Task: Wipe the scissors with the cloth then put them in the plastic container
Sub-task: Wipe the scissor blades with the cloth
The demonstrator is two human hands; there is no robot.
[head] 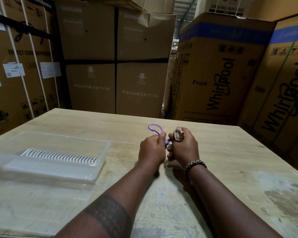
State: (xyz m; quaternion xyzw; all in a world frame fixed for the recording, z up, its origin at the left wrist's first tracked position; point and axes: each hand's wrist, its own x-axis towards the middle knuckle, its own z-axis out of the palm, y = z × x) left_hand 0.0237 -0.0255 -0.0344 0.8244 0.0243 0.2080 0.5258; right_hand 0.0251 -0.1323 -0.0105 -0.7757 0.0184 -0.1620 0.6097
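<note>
Head view: my left hand [152,148] is curled tight around the lower handle of the purple scissors [167,142], with the other handle loop standing free above the knuckles. My right hand [183,148] is fisted around the brown cloth [178,134], which is bunched over the blades; a tuft of it sticks out of the top of the fist. Both hands sit close together just above the table [213,152], right of centre. The blades are hidden, so I cannot tell whether they are parted.

I judge the wiping is under way. To do it well, I would keep the left hand's hold steady and draw the cloth from the pivot out towards the tips, squeezing on the flats rather than the edges, then turn the scissors for the other face.

The plastic container [67,137] lies well apart on the left, open-topped, with a white slatted rack [58,156] inside and what looks like its clear lid [41,194] flat in front of it. Nothing lies between the hands and the container. Tall cardboard boxes [213,74] crowd behind the table's far edge.
</note>
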